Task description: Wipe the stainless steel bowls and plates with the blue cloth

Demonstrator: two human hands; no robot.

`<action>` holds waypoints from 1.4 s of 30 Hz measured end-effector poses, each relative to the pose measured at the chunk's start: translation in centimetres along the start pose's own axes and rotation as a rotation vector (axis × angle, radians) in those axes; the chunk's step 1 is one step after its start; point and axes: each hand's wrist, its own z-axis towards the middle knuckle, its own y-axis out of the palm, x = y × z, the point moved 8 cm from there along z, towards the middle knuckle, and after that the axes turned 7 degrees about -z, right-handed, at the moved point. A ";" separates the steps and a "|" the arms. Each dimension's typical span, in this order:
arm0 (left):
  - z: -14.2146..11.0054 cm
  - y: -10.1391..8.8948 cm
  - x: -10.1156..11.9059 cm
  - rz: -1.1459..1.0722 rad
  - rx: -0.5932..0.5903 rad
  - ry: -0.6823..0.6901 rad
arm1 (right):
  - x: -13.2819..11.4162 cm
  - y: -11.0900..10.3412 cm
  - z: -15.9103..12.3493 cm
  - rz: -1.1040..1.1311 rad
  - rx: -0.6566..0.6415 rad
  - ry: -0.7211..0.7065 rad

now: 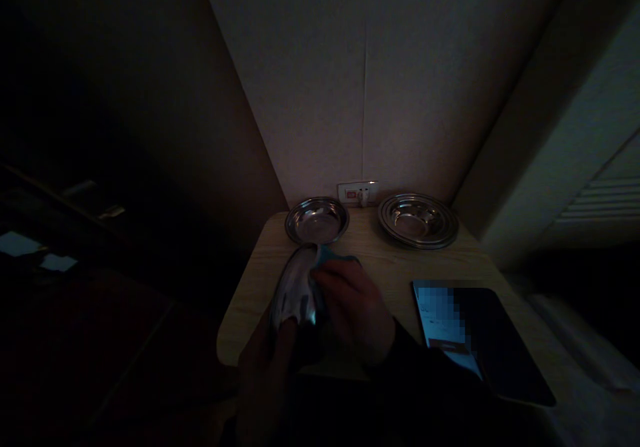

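The room is dim. My left hand [267, 367] grips the near rim of a steel plate [295, 287], held tilted on edge above a small wooden table [385, 267]. My right hand [353, 307] presses a blue cloth [333, 255] against the plate's inner face, fingers closed around the cloth. Most of the cloth is hidden under that hand.
Two more steel plates stand at the back of the table, one at the left [317, 220] and one at the right [418, 219]. A wall socket [358, 192] sits behind them. A dark tablet [475, 337] lies at the table's right. Wall panels close in on both sides.
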 end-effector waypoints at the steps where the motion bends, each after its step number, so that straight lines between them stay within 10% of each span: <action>1: 0.0 0.0 0.0 0.013 -0.006 0.001 | -0.4 0.2 0.1 0.013 -0.036 -0.022; 28: 0.3 0.2 -0.4 0.042 -0.043 0.062 | -1.6 1.3 2.7 0.098 -0.289 -0.119; 42: 0.2 0.0 -1.5 0.015 -0.056 0.021 | 0.8 1.8 3.6 0.213 -0.218 0.010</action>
